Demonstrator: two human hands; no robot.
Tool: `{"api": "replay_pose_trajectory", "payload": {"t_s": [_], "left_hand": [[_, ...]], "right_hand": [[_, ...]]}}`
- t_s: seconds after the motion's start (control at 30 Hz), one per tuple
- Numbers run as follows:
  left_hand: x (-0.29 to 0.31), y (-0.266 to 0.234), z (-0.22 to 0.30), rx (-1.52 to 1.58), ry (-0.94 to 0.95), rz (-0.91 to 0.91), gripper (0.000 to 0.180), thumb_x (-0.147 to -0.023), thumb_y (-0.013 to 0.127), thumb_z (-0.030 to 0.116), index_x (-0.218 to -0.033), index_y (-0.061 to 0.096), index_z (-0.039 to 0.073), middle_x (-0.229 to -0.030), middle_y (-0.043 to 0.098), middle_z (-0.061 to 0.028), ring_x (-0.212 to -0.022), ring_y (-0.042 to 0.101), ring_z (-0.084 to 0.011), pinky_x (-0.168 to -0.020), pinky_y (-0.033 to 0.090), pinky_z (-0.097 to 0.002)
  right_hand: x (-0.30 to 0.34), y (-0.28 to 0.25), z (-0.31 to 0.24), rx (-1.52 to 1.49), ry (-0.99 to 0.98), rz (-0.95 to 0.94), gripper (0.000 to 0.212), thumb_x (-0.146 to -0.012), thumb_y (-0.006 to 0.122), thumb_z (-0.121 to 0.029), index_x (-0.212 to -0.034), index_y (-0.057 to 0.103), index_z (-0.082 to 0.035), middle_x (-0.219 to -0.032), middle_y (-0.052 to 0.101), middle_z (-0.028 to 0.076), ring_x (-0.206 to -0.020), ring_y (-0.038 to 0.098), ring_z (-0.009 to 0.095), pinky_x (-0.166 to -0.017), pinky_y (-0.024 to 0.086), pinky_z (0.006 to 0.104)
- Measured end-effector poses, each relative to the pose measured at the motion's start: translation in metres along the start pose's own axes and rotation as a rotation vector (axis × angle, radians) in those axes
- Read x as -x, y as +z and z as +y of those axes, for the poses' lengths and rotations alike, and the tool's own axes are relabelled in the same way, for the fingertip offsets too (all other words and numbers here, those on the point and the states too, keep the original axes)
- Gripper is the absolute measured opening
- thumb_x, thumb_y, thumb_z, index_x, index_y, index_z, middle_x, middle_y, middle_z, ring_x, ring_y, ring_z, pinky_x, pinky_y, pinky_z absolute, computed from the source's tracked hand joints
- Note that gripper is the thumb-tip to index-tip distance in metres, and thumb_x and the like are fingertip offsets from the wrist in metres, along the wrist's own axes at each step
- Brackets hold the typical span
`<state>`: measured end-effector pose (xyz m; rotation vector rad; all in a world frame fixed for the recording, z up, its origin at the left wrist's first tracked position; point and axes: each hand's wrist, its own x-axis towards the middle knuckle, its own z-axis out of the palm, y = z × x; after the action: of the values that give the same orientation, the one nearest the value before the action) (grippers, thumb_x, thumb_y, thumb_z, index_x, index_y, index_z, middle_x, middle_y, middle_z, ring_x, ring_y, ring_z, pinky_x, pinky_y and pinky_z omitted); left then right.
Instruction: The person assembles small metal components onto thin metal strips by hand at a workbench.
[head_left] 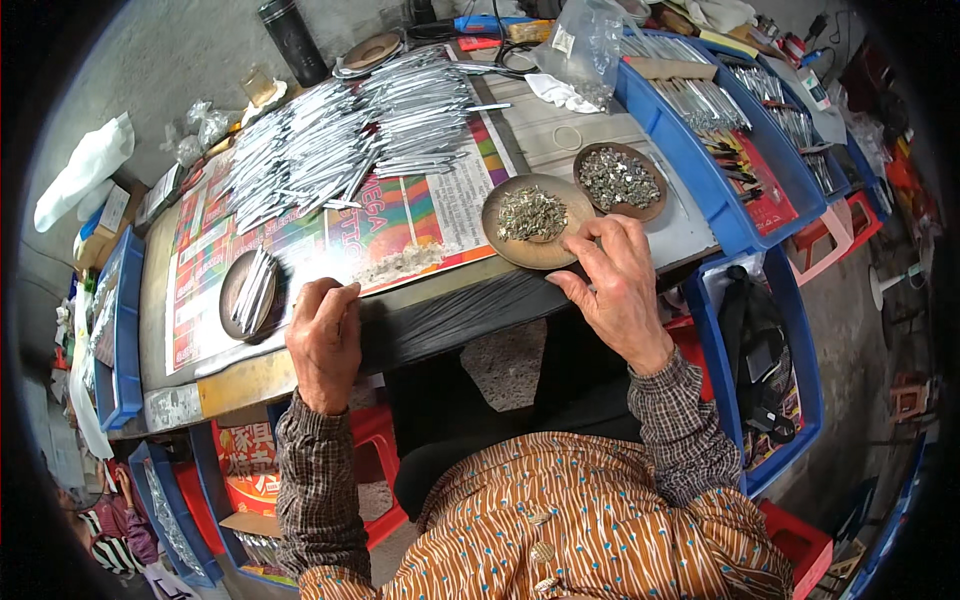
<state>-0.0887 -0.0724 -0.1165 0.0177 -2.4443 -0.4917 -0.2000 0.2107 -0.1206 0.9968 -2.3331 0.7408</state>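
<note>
My left hand is at the table's front edge, its fingers curled and pressed together. Anything inside them is hidden. Beside it, a small oval dish holds several slim silvery pen-like rods. My right hand reaches over the front edge with thumb and index finger apart. Its index fingertip touches the rim of a round brown dish, which holds a heap of small metallic pieces. Just behind that hand, a darker round dish contains more small greyish bits.
Large piles of silvery rods cover the table's back on printed sheets. Blue trays with more rods line the right side. Below them hangs a blue bin with a black strap. A clear plastic bag lies at the back.
</note>
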Motion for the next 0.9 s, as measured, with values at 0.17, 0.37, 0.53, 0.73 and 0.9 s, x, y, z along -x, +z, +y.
{"api": "replay_pose_trajectory", "payload": {"t_s": [0.17,0.37,0.53,0.73,0.9], "left_hand": [[-0.002,0.004,0.004,0.022,0.013,-0.026,0.017,-0.073,0.063,-0.005,-0.088,0.063,0.002,-0.085,0.058,-0.0133,-0.075,0.06,-0.0298,-0.064,0.048,-0.0354],[-0.013,0.007,0.006,-0.002,0.078,-0.022,0.014,-0.074,0.063,-0.003,-0.086,0.061,0.004,-0.081,0.057,-0.0115,-0.073,0.059,-0.0299,-0.062,0.047,-0.0374],[-0.036,0.006,-0.005,-0.078,0.11,-0.046,0.008,-0.076,0.062,0.001,-0.083,0.06,0.005,-0.08,0.058,-0.011,-0.071,0.058,-0.0305,-0.061,0.046,-0.0388],[-0.065,0.017,-0.034,-0.211,0.043,-0.107,0.006,-0.079,0.06,0.007,-0.085,0.062,0.008,-0.079,0.058,-0.0111,-0.074,0.059,-0.0313,-0.061,0.045,-0.0408],[-0.082,0.027,-0.047,-0.243,0.037,-0.159,0.009,-0.079,0.058,0.006,-0.086,0.062,0.008,-0.078,0.057,-0.0121,-0.076,0.058,-0.0335,-0.064,0.045,-0.0433]], "right_hand": [[0.001,0.0,-0.001,-0.005,0.006,0.021,0.037,-0.064,0.076,-0.01,-0.097,0.062,-0.002,-0.098,0.055,0.009,-0.099,0.049,0.029,-0.081,0.044,0.0406],[-0.001,-0.001,-0.005,-0.077,0.003,0.025,0.028,-0.066,0.072,-0.003,-0.093,0.062,-0.002,-0.095,0.056,0.008,-0.096,0.05,0.029,-0.08,0.044,0.0402],[0.0,0.001,-0.005,-0.167,0.013,0.03,0.023,-0.069,0.069,-0.001,-0.09,0.062,-0.002,-0.093,0.056,0.009,-0.094,0.05,0.029,-0.078,0.044,0.0399],[-0.002,0.002,-0.003,-0.265,0.035,0.039,0.02,-0.069,0.069,0.001,-0.087,0.062,-0.003,-0.09,0.056,0.009,-0.09,0.051,0.029,-0.076,0.044,0.0394],[-0.002,0.004,-0.002,-0.317,0.056,0.059,0.02,-0.068,0.068,0.003,-0.086,0.062,-0.003,-0.087,0.056,0.008,-0.087,0.052,0.028,-0.075,0.045,0.0386]]}}
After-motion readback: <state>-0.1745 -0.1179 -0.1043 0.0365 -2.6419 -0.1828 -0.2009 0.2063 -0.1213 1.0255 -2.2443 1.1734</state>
